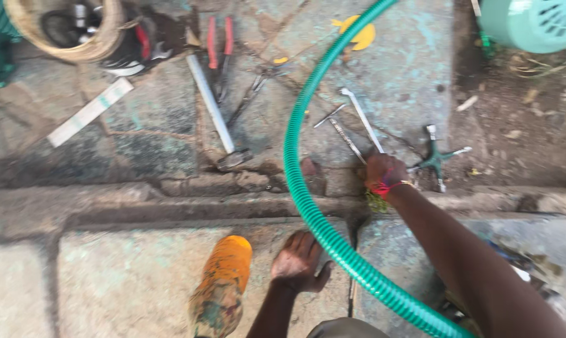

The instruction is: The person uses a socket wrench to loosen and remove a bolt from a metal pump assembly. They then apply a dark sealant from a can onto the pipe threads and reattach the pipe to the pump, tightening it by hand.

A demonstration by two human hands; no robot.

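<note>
on a cracked stone floor, seen from above, we look down at two bare hands among scattered tools. our right hand (386,174) reaches forward with its fingers curled shut around the near end of a long silver metal rod (362,117), which lies flat on the stone and points away from us; a red thread bracelet (388,186) circles that wrist. just beside the rod, to its left, lies a thinner t-shaped metal tool (340,128). to the right of the hand sits a green cross-shaped wrench (437,156), near the hand but apart from it. our left hand (299,261) is lower, close to us, fingers spread open and pressed flat on the stone, holding nothing. a ribbed green hose (295,169) curves in a wide arc between the two hands and runs just beside the left hand's fingers; we cannot tell if they touch. an orange shoe (223,281) stands just left of that hand. farther away lie a hammer (212,111) with a pale handle, red-handled pliers (220,44), a flat white strip (90,111) and a woven basket (70,28)
</note>
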